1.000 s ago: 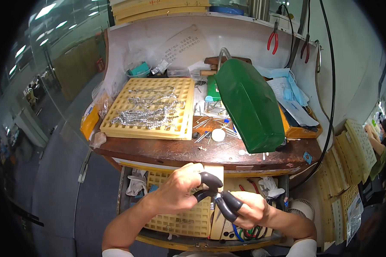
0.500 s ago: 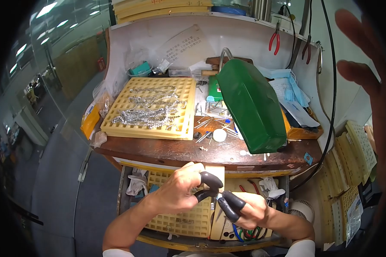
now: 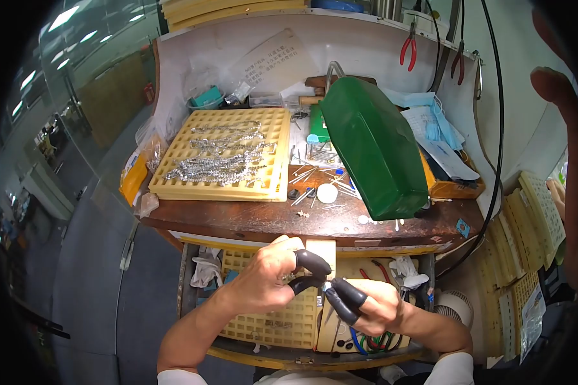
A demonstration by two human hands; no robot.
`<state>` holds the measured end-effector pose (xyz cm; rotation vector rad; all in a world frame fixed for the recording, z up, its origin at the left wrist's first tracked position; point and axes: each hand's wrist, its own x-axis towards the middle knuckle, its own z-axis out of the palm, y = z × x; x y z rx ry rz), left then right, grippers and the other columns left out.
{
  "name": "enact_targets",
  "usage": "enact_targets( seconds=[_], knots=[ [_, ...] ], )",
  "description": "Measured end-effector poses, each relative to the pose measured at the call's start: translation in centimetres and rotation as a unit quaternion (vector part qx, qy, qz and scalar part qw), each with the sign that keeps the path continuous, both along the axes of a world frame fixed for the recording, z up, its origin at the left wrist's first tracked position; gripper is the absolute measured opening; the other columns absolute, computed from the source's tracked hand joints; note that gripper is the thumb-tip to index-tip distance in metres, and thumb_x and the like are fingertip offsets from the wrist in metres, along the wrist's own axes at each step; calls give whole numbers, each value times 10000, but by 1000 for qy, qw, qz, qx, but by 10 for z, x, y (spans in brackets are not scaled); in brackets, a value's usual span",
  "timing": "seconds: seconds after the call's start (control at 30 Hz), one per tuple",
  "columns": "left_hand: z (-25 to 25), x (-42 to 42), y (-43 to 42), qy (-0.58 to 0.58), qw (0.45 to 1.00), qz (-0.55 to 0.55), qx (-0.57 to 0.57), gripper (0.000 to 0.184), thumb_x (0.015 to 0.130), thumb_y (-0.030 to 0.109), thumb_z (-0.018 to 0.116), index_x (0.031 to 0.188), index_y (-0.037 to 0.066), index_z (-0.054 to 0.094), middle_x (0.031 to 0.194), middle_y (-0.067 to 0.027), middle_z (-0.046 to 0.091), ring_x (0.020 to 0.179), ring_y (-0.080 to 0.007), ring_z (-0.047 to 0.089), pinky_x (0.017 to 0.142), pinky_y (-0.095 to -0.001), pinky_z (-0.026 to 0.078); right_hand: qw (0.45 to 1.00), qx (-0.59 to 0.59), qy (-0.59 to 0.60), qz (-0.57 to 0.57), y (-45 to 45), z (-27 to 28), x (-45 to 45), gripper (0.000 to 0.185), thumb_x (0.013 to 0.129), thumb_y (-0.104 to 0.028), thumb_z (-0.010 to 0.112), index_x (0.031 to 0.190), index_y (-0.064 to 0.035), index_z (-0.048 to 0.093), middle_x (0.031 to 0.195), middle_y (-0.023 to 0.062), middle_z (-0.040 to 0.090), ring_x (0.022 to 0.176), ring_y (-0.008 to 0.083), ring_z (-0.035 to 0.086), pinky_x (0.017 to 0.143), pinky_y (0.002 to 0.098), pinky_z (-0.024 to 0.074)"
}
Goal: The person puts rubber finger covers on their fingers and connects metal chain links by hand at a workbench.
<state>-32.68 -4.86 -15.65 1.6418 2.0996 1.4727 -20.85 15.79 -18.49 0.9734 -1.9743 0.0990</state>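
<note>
Above the open drawer, my left hand (image 3: 268, 273) and my right hand (image 3: 377, 307) meet fingertip to fingertip. Black finger covers sit on the thumb and forefinger of each. The right fingers pinch a tiny pale, shiny piece (image 3: 326, 287), too small to name. Thumb and forefinger of the left hand curl closed at the same piece; whether they grip it too is hidden. Just behind the fingers a light wooden block (image 3: 321, 247) juts out from the bench edge. Beneath my hands lies a yellow gridded tray (image 3: 276, 327) in the drawer.
Silvery chains (image 3: 221, 163) lie on a yellow gridded tray (image 3: 273, 186) on the bench. A green lamp shade (image 3: 376, 151) hangs over the bench, with thin tools (image 3: 305, 173) beside it. Red-handled pliers (image 3: 408, 51) hang behind. Another person's hand (image 3: 552, 86) shows at the right edge.
The view has shifted slightly, and my hands stay together with almost the same pinch. At the right edge, the other person's hand has moved further out of view.
</note>
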Motion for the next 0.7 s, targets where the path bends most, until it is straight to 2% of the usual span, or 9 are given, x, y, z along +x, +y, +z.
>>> enact_targets(
  seconds=[0.1, 0.17, 0.47, 0.53, 0.6, 0.7],
  knots=[
    [1, 1, 1, 13, 1000, -3, 8, 401, 609, -111, 629, 948, 79, 728, 827, -45, 623, 780, -221, 550, 710, -333, 455, 1000, -21, 10, 14, 0, 1, -3, 291, 608, -19, 631, 883, 42, 708, 878, 120, 622, 720, 203, 663, 584, 262, 568],
    [0, 0, 0, -5, 1000, -10, -2, 446, 566, -66, 518, 958, 61, 688, 833, -92, 591, 805, -288, 546, 750, -380, 460, 1000, -5, 14, 13, 2, 1, -4, 291, 606, -16, 633, 881, 45, 707, 878, 120, 621, 720, 203, 663, 582, 261, 567],
    [0, -1, 1, -7, 1000, -12, -4, 461, 544, -64, 500, 951, 52, 681, 843, -101, 600, 805, -300, 542, 755, -387, 459, 1000, -1, 21, 17, 2, 1, -6, 238, 615, 0, 640, 840, 49, 701, 859, 102, 607, 713, 214, 665, 577, 264, 570],
    [-1, -1, 2, -5, 1000, -13, -3, 454, 548, -64, 506, 951, 52, 680, 840, -100, 601, 802, -296, 543, 750, -386, 458, 1000, 2, 14, 21, 3, 1, -6, 238, 615, 2, 638, 840, 47, 700, 850, 103, 614, 714, 216, 666, 581, 264, 571],
    [2, 1, 2, -8, 1000, 5, -8, 455, 565, -158, 530, 926, 50, 715, 846, -66, 640, 825, -212, 584, 762, -318, 481, 1000, 0, 21, 19, 3, -1, -6, 237, 606, 2, 639, 832, 46, 698, 849, 101, 606, 715, 217, 665, 582, 266, 573],
    [4, 2, 0, -20, 1000, 4, -23, 441, 568, -158, 531, 923, 37, 705, 861, -74, 631, 821, -203, 588, 757, -309, 481, 1000, -4, 17, 18, 3, -3, -5, 243, 590, -3, 640, 822, 45, 695, 847, 100, 595, 718, 218, 664, 583, 267, 575]
  ],
)
